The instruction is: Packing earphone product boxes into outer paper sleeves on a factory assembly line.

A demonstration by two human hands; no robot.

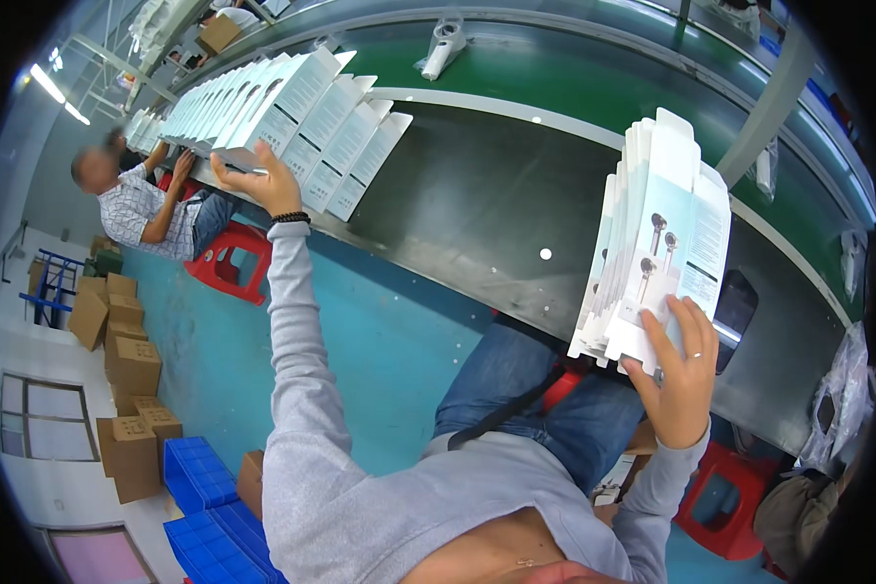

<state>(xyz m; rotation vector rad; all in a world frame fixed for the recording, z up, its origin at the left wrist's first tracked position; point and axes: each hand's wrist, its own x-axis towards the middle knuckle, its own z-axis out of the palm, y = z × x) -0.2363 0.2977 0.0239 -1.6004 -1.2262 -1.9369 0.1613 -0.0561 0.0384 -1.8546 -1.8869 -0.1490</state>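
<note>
At the upper left my left hand (263,183) reaches out with its fingers spread, at the lower end of a long row of white and pale blue cartons (280,109). These cartons stand close together, several with raised flaps, and the fingers seem to touch the end of one. On the right, a leaning stack of flat folded cartons (652,243) lies on the table, its front one printed with pictures of shower heads. My right hand (679,380) rests its spread fingers on the lower part of that front carton, thumb near the bottom edge.
The dark table (467,195) runs between both carton groups; a phone-like dark object (736,316) lies right of the stack. Behind, a green conveyor (545,83) carries a bagged white shower head (443,51). A person (161,209) sits far left, beside a red stool (234,258).
</note>
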